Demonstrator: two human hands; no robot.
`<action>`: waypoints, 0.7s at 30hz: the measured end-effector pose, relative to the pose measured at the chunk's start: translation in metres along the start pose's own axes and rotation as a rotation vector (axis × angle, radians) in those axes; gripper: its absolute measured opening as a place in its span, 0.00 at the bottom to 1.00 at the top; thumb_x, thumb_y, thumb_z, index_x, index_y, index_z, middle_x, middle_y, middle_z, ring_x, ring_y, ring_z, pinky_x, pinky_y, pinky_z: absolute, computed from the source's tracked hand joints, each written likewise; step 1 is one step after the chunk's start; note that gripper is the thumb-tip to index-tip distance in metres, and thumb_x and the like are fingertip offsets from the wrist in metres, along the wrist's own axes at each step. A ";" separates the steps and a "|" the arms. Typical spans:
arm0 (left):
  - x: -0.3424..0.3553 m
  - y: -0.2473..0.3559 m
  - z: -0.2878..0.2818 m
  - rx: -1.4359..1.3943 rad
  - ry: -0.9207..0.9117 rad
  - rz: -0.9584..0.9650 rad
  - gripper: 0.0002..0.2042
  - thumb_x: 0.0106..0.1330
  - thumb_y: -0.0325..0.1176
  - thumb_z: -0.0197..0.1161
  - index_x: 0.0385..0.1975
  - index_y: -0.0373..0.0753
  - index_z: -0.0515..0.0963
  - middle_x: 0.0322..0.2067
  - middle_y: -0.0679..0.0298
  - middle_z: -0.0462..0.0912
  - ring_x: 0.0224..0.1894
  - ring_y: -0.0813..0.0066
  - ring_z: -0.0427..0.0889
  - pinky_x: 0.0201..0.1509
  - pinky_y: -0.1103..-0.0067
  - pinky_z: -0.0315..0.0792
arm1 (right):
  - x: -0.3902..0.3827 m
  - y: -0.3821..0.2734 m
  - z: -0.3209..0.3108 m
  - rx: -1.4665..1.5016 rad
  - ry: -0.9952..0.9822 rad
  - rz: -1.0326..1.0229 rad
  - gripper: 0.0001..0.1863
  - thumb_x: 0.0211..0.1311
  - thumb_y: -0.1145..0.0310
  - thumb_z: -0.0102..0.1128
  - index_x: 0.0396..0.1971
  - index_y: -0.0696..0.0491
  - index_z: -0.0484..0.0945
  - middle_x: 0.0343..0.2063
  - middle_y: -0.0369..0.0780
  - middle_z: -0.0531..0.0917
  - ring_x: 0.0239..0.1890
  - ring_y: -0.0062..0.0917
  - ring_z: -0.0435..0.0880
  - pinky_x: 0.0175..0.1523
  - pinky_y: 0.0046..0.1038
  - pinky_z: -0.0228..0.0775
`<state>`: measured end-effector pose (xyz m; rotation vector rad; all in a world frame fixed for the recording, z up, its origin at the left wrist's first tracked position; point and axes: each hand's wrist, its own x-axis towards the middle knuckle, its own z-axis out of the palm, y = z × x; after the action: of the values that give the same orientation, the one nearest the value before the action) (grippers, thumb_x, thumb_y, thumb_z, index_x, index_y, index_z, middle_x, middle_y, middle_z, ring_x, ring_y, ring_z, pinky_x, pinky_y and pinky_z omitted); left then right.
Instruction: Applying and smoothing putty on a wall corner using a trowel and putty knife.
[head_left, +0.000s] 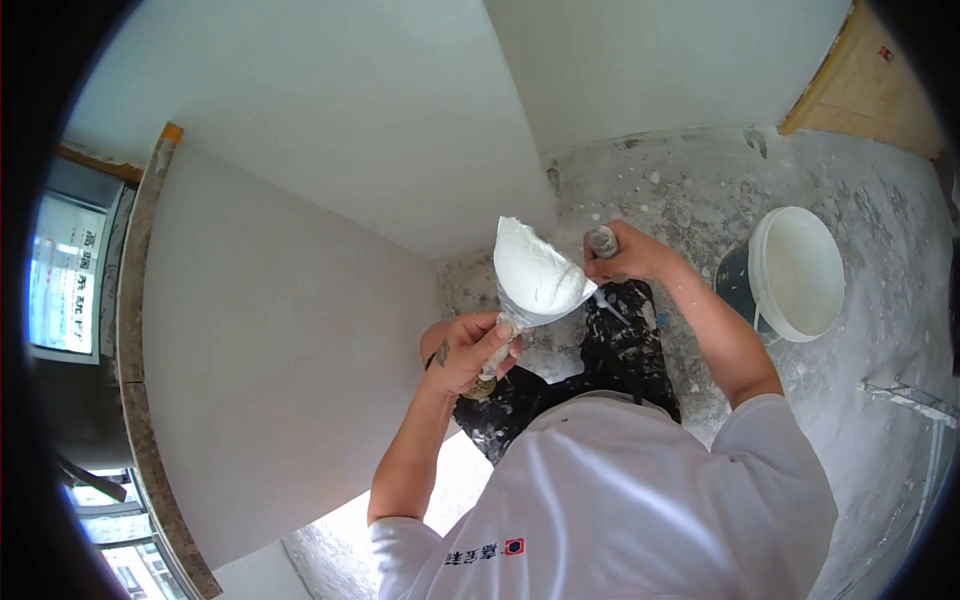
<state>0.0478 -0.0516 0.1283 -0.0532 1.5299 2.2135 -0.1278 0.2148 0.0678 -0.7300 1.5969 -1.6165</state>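
Note:
My left hand [468, 353] is closed around the handle of a wide putty knife [530, 316], held out in front of my body with its blade pointing away from me. A thick heap of white putty [537, 270] covers most of that blade. To the right of it, my right hand [635, 255] grips a second tool by its worn, round-ended handle [602, 241]. The working end of this second tool is mostly hidden behind the hand, so I cannot tell its full shape. The two hands are apart.
A white bucket [761, 270] stands on the putty-spattered floor [690, 190] at the right. Close on the left is a pale wall panel [270, 330] below a stone-edged sill [133, 350]. A metal frame [910, 402] is at far right, a wooden board [872, 85] behind.

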 end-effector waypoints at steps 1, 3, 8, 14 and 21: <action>-0.004 0.003 -0.003 -0.009 0.031 0.003 0.14 0.70 0.40 0.58 0.36 0.32 0.79 0.25 0.64 0.78 0.21 0.80 0.73 0.22 0.84 0.65 | 0.000 0.002 -0.001 -0.059 0.061 0.125 0.10 0.55 0.66 0.70 0.27 0.54 0.77 0.18 0.31 0.76 0.20 0.15 0.73 0.26 0.22 0.64; -0.008 0.008 -0.009 -0.011 0.062 0.015 0.14 0.70 0.40 0.58 0.37 0.33 0.78 0.25 0.65 0.78 0.21 0.79 0.73 0.22 0.84 0.66 | -0.006 0.008 -0.005 -0.123 0.123 0.240 0.11 0.57 0.64 0.69 0.28 0.54 0.77 0.18 0.32 0.76 0.20 0.15 0.73 0.26 0.22 0.64; -0.012 0.009 -0.023 0.052 0.366 0.098 0.12 0.71 0.38 0.56 0.40 0.34 0.78 0.26 0.66 0.78 0.21 0.81 0.73 0.23 0.84 0.66 | -0.048 0.006 0.005 0.839 -0.051 0.047 0.18 0.65 0.54 0.60 0.35 0.56 0.79 0.19 0.34 0.75 0.20 0.19 0.75 0.27 0.22 0.65; -0.003 0.009 -0.004 0.354 0.626 0.316 0.10 0.71 0.34 0.56 0.41 0.33 0.76 0.26 0.68 0.78 0.22 0.82 0.74 0.26 0.86 0.67 | -0.050 -0.057 0.062 -0.680 0.046 -0.396 0.23 0.65 0.48 0.55 0.41 0.55 0.79 0.34 0.45 0.82 0.35 0.37 0.83 0.41 0.34 0.74; -0.024 -0.020 -0.008 0.902 0.577 0.907 0.13 0.58 0.19 0.61 0.43 0.32 0.74 0.38 0.54 0.79 0.40 0.65 0.79 0.43 0.75 0.72 | -0.002 -0.056 0.065 -0.813 -0.121 -0.475 0.20 0.63 0.56 0.59 0.48 0.54 0.77 0.48 0.45 0.79 0.52 0.40 0.76 0.59 0.38 0.68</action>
<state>0.0754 -0.0607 0.1139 0.3789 3.2454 1.8555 -0.0799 0.1772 0.1275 -1.6945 2.0973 -1.1306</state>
